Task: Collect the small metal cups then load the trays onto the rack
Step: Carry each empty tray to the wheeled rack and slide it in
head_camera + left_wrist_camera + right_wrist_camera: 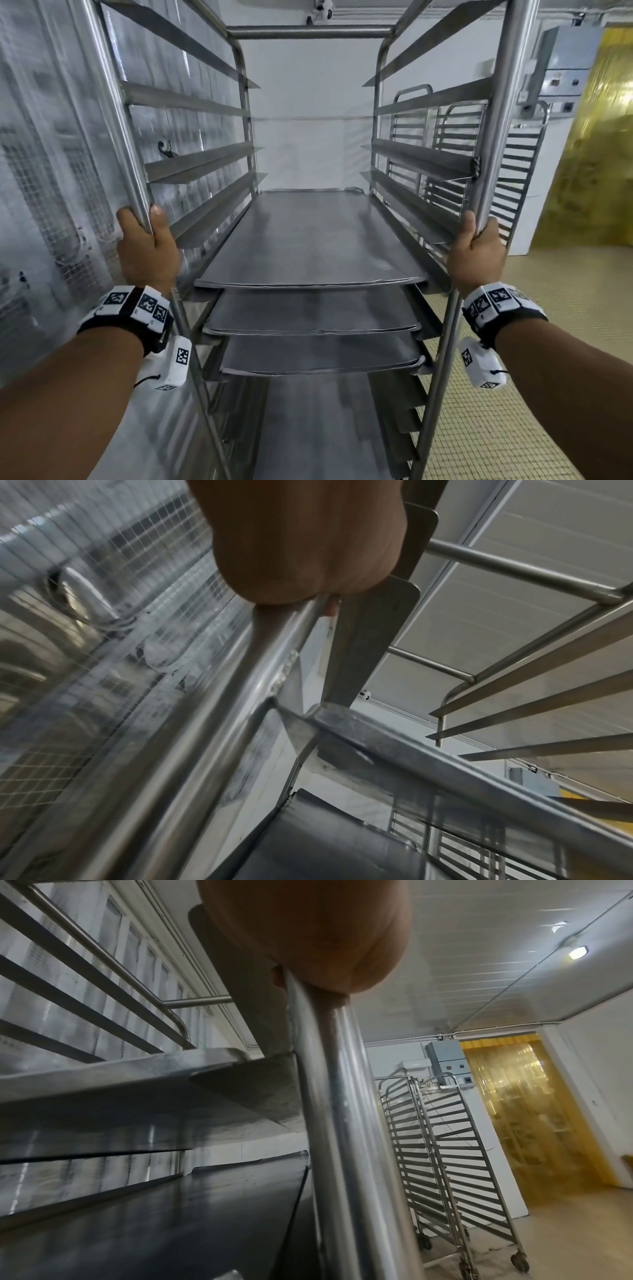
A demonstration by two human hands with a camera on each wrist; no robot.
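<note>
You're gripping the rack [310,31] squarely, left hand [147,246] and right hand [476,253] each clamping a front upright, loaded trays [308,240] running lengthwise away between them.

The rack [503,113] is bare metal tube, smooth and shiny, with duller grey angle rails. The trays [308,246] on it are flat sheet metal, matt grey and faintly smudged. The curtain [51,171] on the left is clear glossy plastic over a wire mesh. The floor [534,359] is small pale tiles. The strip curtain [524,1104] at the doorway is yellow translucent plastic.
</note>
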